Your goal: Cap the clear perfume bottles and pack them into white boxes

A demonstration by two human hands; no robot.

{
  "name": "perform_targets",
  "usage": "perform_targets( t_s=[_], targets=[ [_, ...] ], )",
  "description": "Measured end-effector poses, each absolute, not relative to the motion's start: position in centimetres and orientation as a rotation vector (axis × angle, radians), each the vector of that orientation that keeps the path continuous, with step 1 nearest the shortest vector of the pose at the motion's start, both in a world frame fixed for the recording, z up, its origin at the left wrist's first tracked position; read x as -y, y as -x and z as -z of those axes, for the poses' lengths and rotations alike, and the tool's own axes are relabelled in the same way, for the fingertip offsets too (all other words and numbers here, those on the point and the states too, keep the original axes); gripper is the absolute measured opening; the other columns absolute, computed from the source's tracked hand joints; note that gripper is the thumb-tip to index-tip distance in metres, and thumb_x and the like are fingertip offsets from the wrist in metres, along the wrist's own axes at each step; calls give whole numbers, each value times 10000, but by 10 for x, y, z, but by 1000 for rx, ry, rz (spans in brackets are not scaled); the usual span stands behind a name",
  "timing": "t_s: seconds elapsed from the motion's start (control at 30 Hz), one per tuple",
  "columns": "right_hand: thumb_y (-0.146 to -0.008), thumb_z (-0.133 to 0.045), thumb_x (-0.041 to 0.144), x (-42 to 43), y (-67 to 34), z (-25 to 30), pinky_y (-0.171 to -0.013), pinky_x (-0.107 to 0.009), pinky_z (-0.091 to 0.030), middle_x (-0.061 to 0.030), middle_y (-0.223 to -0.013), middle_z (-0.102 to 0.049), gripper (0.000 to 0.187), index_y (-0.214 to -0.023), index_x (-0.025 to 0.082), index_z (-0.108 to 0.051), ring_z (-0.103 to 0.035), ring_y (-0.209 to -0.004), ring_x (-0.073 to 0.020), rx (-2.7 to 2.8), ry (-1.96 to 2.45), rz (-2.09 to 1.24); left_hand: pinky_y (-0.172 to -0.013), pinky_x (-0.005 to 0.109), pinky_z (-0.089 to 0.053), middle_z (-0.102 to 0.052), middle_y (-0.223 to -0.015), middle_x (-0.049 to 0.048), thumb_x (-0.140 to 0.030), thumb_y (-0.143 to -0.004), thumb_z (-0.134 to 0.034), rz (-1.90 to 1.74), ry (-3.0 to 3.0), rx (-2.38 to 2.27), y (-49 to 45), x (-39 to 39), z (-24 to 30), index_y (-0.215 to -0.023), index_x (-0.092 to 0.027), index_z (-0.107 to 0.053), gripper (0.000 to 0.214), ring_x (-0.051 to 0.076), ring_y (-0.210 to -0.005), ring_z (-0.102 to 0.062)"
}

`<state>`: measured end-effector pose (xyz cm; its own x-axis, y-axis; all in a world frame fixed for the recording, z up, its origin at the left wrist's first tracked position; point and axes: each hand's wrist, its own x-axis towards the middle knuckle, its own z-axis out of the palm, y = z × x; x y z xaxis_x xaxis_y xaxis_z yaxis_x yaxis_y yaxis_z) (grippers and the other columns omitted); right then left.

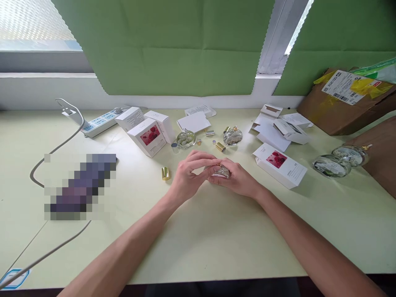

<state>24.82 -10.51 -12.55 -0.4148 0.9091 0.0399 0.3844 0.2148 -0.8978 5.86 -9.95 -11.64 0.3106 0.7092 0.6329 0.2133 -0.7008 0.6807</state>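
Note:
Both my hands meet at the middle of the pale green table (198, 239). My right hand (239, 179) is wrapped round a small glass perfume bottle (221, 172), mostly hidden by the fingers. My left hand (188, 175) pinches at the bottle's top with fingertips together. A loose gold cap (165, 173) lies just left of my left hand. Two more round glass bottles (186, 139) (232, 137) stand behind my hands, with small gold and silver caps (220, 147) between them.
White perfume boxes with red flower prints stand at back left (147, 137) and lie at right (281, 165). Flat cartons and leaflets (278, 130) lie behind. Two glass bottles (331, 166) lie at far right by brown cardboard boxes (343, 107). A power strip (100, 122) and cable sit left.

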Motion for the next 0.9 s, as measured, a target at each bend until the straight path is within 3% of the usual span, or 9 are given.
perform_targets(
  t_s=[0.17,0.4,0.63,0.9],
  targets=[
    [-824,-687,552,105,-248,127,-831,-334,-479,-36,-1099,-601,390,-1121,299,-687,-583,-1009,-215,1903,1207,-1183,-769,303,-521,-725,-985,28,-117,-879,-682,-1421,-2269,-750,-56,97,120,-1103,-294,-737,290,144,-892,-609],
    [-827,-692,527,104,-249,128,-835,-337,-478,-41,-1102,-598,399,-1143,284,-675,-588,-1009,-220,1899,1198,-1194,-757,314,-512,-724,-977,47,-189,-922,-638,-1401,-2331,-795,-56,98,118,-1070,-269,-736,195,155,-866,-607],
    [-850,-665,533,103,-249,128,-834,-323,-459,-35,-1097,-641,374,-1122,276,-667,-573,-1042,-227,1941,1159,-1148,-764,308,-525,-728,-992,54,-214,-851,-733,-1387,-2421,-743,-56,96,116,-1093,-259,-719,246,168,-890,-606],
    [-840,-679,527,104,-249,126,-852,-324,-452,-28,-1096,-659,368,-1106,273,-681,-575,-1070,-234,1933,1150,-1154,-777,308,-534,-736,-1008,51,-175,-859,-715,-1385,-2466,-705,-54,94,117,-1122,-255,-706,275,166,-897,-616]
  ],
)
